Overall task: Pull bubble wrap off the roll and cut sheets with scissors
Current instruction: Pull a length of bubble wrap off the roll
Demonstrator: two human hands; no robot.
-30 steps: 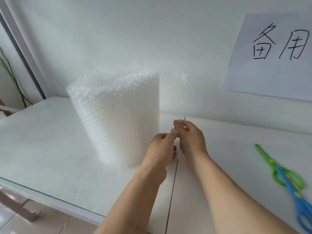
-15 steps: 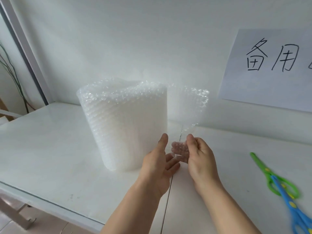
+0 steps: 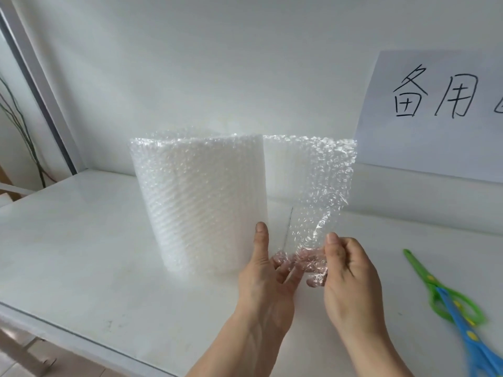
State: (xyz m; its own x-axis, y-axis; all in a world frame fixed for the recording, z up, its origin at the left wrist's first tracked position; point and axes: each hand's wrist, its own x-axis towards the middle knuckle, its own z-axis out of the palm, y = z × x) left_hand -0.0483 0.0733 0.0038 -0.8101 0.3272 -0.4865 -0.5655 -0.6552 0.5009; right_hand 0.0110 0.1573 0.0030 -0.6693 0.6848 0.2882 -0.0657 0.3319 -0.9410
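A fat roll of clear bubble wrap (image 3: 198,202) stands upright on the white table (image 3: 76,240). A loose flap of bubble wrap (image 3: 313,186) hangs off its right side, standing nearly as tall as the roll. My right hand (image 3: 348,278) pinches the flap's lower corner between thumb and fingers. My left hand (image 3: 266,276) is spread, thumb up against the roll's right edge, fingers behind the flap's bottom edge. Green and blue scissors (image 3: 449,303) lie flat on the table at the far right, away from both hands.
A sheet of paper with handwritten characters (image 3: 435,112) is fixed to the white wall behind. A dark seam (image 3: 288,227) runs across the tabletop under the flap. The table's front edge (image 3: 81,346) runs along the lower left, and a window frame (image 3: 35,85) stands at left.
The flap has been drawn out to the right from the roll, growing much wider. My right hand moved right with the corner; my left hand opened against the roll.
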